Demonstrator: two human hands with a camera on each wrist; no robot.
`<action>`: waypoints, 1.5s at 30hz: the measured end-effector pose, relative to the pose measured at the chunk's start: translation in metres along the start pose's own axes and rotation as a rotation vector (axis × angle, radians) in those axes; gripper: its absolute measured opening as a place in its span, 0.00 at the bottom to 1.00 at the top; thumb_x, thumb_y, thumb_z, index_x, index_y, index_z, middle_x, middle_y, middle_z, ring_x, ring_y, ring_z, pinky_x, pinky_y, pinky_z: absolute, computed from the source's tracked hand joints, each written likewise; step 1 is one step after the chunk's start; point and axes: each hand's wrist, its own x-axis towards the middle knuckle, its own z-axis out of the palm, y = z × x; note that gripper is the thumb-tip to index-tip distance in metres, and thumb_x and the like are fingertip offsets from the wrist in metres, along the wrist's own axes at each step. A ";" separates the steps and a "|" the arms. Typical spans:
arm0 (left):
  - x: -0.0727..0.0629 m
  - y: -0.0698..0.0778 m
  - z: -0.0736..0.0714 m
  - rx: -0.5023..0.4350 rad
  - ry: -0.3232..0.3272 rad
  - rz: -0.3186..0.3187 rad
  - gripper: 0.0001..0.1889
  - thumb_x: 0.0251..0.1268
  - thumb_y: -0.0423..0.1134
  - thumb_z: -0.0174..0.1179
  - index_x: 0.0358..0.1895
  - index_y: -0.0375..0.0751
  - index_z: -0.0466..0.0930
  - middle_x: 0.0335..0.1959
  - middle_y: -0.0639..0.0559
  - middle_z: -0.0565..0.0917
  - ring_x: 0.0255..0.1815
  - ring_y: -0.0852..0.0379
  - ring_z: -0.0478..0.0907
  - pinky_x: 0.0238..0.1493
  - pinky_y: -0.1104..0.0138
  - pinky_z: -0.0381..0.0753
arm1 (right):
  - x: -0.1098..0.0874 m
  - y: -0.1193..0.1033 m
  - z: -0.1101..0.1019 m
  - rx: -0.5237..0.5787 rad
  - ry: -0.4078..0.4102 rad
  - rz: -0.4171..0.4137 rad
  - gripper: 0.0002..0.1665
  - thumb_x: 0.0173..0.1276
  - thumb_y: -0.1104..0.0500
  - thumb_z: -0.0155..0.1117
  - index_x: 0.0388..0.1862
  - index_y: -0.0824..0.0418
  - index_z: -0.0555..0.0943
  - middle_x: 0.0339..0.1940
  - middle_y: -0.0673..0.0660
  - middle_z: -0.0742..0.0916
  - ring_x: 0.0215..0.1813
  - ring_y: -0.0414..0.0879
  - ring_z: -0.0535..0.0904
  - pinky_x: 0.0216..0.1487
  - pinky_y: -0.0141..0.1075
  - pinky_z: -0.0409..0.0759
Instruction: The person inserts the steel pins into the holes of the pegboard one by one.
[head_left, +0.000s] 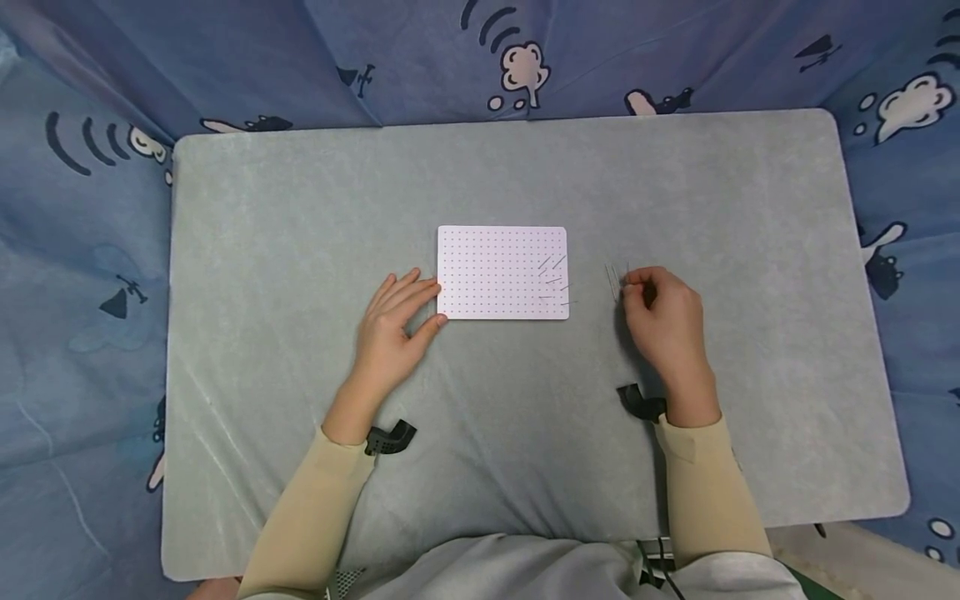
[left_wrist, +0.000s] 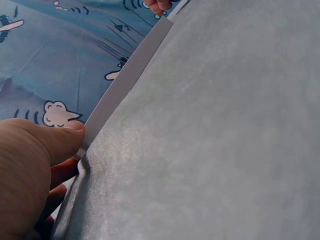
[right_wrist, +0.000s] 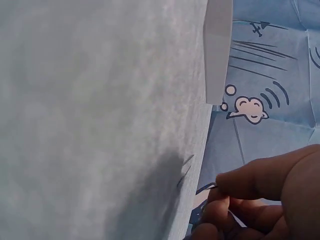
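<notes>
A white perforated board [head_left: 487, 275] lies on the grey cloth, with several thin metal needles [head_left: 553, 281] standing in holes near its right end. Thumb and index fingertip of my left hand [head_left: 393, 329] touch the board's near left corner, the fingers fairly straight. In the left wrist view that thumb rests against the side edge of the board [left_wrist: 125, 82]. To the right of the board, my right hand [head_left: 667, 321] pinches a thin needle [right_wrist: 212, 187] between thumb and index finger. Beside those fingertips lie a few loose needles [head_left: 612, 282] on the cloth.
The grey cloth-covered table [head_left: 300, 208] has rounded corners. Blue patterned fabric [head_left: 420, 58] hangs along its back and sides. Dark wrist mounts [head_left: 390, 437] stick out from both sleeves. The person's body is at the near edge.
</notes>
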 end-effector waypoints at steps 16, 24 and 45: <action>-0.001 0.000 0.001 -0.001 0.003 -0.003 0.24 0.69 0.38 0.78 0.64 0.33 0.87 0.68 0.43 0.86 0.80 0.43 0.73 0.89 0.53 0.54 | -0.018 -0.027 -0.002 0.160 0.072 -0.087 0.05 0.76 0.64 0.67 0.41 0.64 0.89 0.29 0.56 0.86 0.28 0.45 0.76 0.30 0.27 0.71; -0.001 -0.001 0.001 0.006 -0.002 -0.008 0.24 0.69 0.38 0.78 0.65 0.33 0.87 0.68 0.43 0.86 0.80 0.44 0.72 0.89 0.54 0.54 | -0.030 -0.043 -0.007 0.265 0.095 -0.210 0.09 0.73 0.71 0.68 0.50 0.68 0.87 0.32 0.54 0.87 0.29 0.41 0.76 0.32 0.25 0.74; 0.000 0.000 -0.001 0.008 -0.009 -0.008 0.25 0.70 0.38 0.77 0.66 0.33 0.86 0.68 0.42 0.86 0.80 0.44 0.72 0.89 0.54 0.54 | -0.039 -0.062 0.028 0.253 0.005 -0.293 0.04 0.68 0.71 0.77 0.38 0.65 0.92 0.24 0.54 0.87 0.25 0.44 0.76 0.28 0.24 0.71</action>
